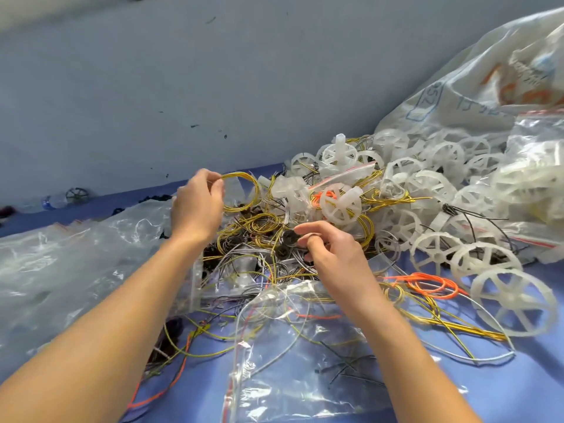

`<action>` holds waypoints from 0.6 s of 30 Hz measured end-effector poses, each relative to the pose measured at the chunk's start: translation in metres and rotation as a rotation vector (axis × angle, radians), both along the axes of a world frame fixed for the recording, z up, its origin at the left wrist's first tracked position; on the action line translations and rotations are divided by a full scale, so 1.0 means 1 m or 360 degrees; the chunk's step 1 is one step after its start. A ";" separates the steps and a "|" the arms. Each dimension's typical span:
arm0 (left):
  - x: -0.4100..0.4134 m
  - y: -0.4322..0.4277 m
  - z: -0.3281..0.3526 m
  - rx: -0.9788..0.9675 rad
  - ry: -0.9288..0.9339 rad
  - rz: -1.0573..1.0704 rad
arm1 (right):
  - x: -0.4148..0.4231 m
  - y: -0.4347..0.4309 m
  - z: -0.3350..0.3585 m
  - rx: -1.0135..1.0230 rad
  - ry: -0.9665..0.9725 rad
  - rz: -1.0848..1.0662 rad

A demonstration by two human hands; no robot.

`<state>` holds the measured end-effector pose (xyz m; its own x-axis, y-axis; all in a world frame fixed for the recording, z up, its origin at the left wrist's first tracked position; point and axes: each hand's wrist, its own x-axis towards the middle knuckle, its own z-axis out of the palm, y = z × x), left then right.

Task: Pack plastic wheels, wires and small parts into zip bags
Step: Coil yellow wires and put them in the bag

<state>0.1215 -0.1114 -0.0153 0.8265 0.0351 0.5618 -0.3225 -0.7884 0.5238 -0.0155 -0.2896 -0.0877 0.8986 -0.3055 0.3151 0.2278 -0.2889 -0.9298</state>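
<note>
While sorting the loose heap: judged early in packing.

Head view. Pinches a yellow coil (244,190) in the left hand (198,206), raised above the heap. Holds the right hand (332,248) with fingers curled just over dark small parts (288,239); cannot tell whether gripping any. Shows one zip bag (290,361) lying nearest on the table (534,377), seemingly with only a few wires (424,283) inside or under it. Shows wheels (436,184) heaped loose at right, spilling from a large sack (488,87), tangled with yellow and orange wires. Shows empty bags (70,239) stacked at left. Judged: no filled, sealed bag identifiable; nearly all packing left to do.
</note>
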 end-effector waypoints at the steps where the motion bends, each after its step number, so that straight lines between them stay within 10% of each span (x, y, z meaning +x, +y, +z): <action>1: -0.009 0.007 0.007 -0.0055 -0.0133 0.0016 | 0.000 0.002 0.001 -0.0014 -0.0030 -0.0029; 10: -0.107 0.032 -0.018 -0.0456 -0.0034 -0.0573 | -0.008 0.030 0.022 -0.0148 -0.0210 0.0302; 18: -0.109 0.037 -0.035 -0.0341 -0.0078 -0.0666 | -0.018 0.033 0.022 0.0509 0.0127 0.0881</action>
<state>0.0121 -0.0740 -0.0506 0.7672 -0.1757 0.6168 -0.6177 -0.4612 0.6369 -0.0339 -0.2571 -0.0654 0.9671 0.1423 0.2109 0.1903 0.1458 -0.9709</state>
